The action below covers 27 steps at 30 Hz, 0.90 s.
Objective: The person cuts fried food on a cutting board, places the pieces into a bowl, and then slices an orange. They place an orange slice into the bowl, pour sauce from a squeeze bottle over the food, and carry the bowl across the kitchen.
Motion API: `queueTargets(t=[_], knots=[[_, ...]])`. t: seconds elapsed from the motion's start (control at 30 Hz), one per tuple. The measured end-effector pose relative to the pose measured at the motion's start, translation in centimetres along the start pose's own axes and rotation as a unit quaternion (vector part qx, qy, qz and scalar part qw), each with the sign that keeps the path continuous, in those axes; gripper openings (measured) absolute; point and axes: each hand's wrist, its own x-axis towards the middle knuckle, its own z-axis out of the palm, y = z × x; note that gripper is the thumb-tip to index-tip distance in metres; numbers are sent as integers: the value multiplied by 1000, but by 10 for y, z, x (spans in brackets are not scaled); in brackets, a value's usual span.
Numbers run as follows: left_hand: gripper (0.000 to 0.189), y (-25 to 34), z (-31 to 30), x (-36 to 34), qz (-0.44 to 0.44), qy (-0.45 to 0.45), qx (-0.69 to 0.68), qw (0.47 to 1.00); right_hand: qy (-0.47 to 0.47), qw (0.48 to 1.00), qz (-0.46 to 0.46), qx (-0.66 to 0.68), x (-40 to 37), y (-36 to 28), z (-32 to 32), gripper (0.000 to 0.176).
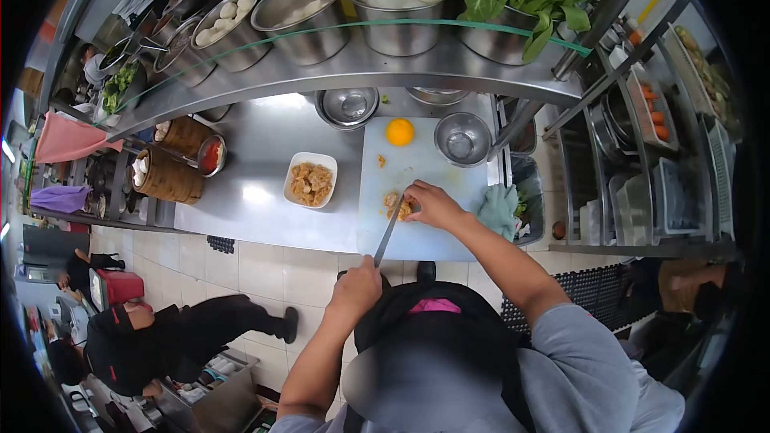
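My left hand (357,289) is wrapped round the handle of a knife (391,231) at the front edge of a pale cutting board (374,172). The blade slants forward over the board to a small heap of chopped orange-brown food (393,202). My right hand (434,207) has its fingers bent and drawn together on that heap, right beside the blade. To the left, a white square bowl (287,190) holds similar pieces in sauce. Farther up the board sit an orange round thing (399,132) and a small scrap of the food (381,161).
Steel bowls (463,140) stand at the board's far right and beyond it. A green cloth (499,212) lies by a scrap bin (525,184). Bamboo steamers (180,179) stand at left. Overhead, a steel shelf (361,66) carries pots of vegetables. A person in black (152,337) is behind at left.
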Motion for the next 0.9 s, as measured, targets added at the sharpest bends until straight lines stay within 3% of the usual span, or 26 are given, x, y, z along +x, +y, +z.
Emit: queueTargets(t=[0.27,0.4,0.5,0.67,0.9], knots=[[22,-6,85,72,-13,76,-56,995,-36,999,10,-6,2,2,-3,51],[22,-9,74,74,-10,88,-47,995,6,999,-35,21,-7,4,-2,45],[22,-11,46,56,4,72,-31,997,28,997,-6,69,-15,0,-1,39],[25,-2,1,7,5,-8,-2,1000,28,999,5,28,-16,-1,2,37],[23,-5,33,29,20,-2,-16,1000,-25,1000,5,-16,-8,2,-3,39]])
